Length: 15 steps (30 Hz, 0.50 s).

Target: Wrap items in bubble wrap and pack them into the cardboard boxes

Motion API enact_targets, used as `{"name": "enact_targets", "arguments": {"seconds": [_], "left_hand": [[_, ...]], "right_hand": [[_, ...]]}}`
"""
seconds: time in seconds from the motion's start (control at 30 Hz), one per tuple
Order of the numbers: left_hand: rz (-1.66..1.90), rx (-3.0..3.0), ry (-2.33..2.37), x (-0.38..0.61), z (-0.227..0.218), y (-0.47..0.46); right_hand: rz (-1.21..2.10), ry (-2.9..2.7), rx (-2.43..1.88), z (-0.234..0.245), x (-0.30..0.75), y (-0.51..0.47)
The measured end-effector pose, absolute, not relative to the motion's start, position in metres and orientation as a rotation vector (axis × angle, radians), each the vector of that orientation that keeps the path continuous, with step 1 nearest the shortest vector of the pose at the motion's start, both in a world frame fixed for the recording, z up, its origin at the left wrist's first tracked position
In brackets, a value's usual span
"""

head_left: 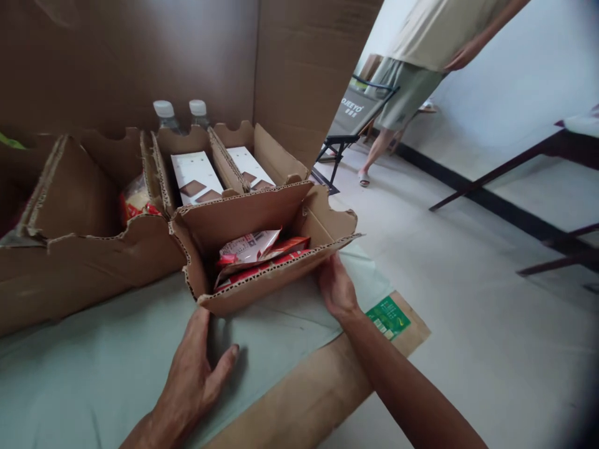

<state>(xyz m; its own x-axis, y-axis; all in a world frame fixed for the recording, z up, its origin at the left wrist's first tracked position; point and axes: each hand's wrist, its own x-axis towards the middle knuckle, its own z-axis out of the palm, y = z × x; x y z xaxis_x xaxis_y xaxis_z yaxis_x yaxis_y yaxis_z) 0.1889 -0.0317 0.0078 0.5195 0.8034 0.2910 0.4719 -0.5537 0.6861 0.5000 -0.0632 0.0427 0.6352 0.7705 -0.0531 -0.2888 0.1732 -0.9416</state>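
A small open cardboard box [262,212] with jagged cut edges stands in front of me, holding red and white snack packets [255,249]. My right hand [336,288] is closed on the box's lower right corner, fingers tucked under its front wall. My left hand [194,374] lies on the pale green sheet [93,368] just below the box's left corner, fingers apart, touching or nearly touching the box and holding nothing.
Behind stand two boxes with white cartons [196,178], a larger cardboard box [84,193] with a red packet, and two bottles [165,115] against a tall cardboard wall. Another person [421,68] stands by a folding chair [349,118] at the right. Dark table legs [496,171] cross the floor.
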Motion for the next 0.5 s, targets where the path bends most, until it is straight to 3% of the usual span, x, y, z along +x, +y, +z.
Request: {"name": "enact_targets", "arguments": {"seconds": [0.3, 0.43, 0.5], "left_hand": [[0.784, 2.339, 0.929, 0.190, 0.002, -0.025], [0.806, 2.374, 0.922, 0.202, 0.006, -0.026], [0.643, 2.433, 0.975, 0.201, 0.016, -0.032]], "right_hand": [[0.556, -0.410, -1.229, 0.032, 0.499, -0.050], [0.564, -0.432, -1.383, 0.043, 0.505, -0.055], [0.621, -0.411, -1.439, 0.044, 0.505, -0.068]]}}
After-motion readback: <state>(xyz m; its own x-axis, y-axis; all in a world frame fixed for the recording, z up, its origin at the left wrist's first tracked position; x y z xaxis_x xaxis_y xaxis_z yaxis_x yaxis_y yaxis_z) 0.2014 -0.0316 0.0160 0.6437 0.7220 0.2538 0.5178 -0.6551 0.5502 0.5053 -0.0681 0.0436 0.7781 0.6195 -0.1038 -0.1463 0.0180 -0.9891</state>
